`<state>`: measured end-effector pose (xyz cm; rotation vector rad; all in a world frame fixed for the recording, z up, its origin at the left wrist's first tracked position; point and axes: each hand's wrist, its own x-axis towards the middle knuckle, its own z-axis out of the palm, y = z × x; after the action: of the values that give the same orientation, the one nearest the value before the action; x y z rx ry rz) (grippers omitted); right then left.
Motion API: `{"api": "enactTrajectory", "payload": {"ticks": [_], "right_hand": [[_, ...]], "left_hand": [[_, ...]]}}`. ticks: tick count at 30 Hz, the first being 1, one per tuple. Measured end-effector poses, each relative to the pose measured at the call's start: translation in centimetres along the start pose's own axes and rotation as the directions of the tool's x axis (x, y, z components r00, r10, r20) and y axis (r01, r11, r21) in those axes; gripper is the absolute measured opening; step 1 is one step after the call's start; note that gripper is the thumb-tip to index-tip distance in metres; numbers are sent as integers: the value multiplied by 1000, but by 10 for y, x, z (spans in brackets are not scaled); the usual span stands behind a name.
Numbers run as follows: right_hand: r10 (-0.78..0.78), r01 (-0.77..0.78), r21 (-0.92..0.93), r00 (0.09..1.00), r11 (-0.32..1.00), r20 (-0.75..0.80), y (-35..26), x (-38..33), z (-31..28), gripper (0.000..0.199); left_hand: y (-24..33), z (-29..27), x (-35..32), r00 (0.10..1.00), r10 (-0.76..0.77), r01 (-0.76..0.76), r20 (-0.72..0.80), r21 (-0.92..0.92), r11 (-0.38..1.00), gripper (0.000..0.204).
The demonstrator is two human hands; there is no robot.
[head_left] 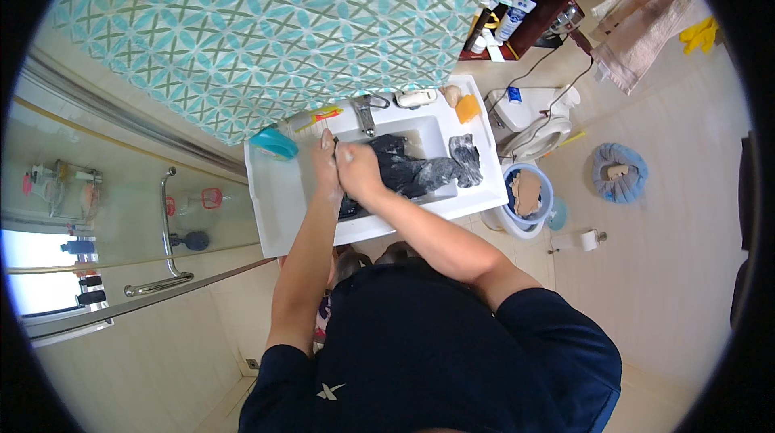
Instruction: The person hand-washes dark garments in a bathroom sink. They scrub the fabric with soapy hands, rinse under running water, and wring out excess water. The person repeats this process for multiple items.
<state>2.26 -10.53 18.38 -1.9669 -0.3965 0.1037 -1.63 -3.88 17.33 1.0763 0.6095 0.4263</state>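
A wet black garment, streaked with whitish suds, lies bunched in the white sink and trails over its right rim. My right hand is closed in a fist on the garment's left part. Right beside it, my left hand is seen edge-on, pressed against the same cloth, a dark strip of which shows between the two hands. Suds cling to both hands, and the fingertips are mostly hidden. Just beyond them stands a metal faucet.
Along the sink's back edge are a teal bottle, a yellow package, a white brush-like item and an orange block. A patterned curtain hangs behind. On the right stand a bucket with clothes and a toilet.
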Motion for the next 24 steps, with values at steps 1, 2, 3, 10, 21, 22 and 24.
{"api": "enactTrajectory", "payload": {"ticks": [1, 2, 3, 10, 21, 22, 24], "right_hand": [[-17, 17, -17, 999, 1000, -39, 0, 0, -1, 40], [138, -149, -46, 972, 988, -190, 1, 2, -1, 41], [263, -263, 18, 957, 965, -125, 1, 3, -2, 41], [32, -49, -73, 975, 996, -220, -7, 0, -6, 45], [126, -123, 45, 990, 991, -57, -27, -4, -9, 45], [-18, 19, -64, 999, 998, 30, -27, -6, -8, 45], [63, -59, -88, 997, 994, 42, -29, -8, -10, 42]], "left_hand": [[3, 1, -1, 999, -51, 51, -4, 76, 996, 41], [5, 3, -1, 995, -95, 93, 6, 148, 985, 42], [7, 3, 0, 998, -2, -18, 66, 303, 953, 45], [9, 0, 2, 999, -41, 43, -12, 261, 964, 46], [6, -8, 8, 995, 86, -61, -56, 350, 935, 46], [2, -9, 8, 998, 52, -46, -31, 181, 982, 45], [-6, -11, 7, 998, 16, -27, 60, 195, 980, 43]]}}
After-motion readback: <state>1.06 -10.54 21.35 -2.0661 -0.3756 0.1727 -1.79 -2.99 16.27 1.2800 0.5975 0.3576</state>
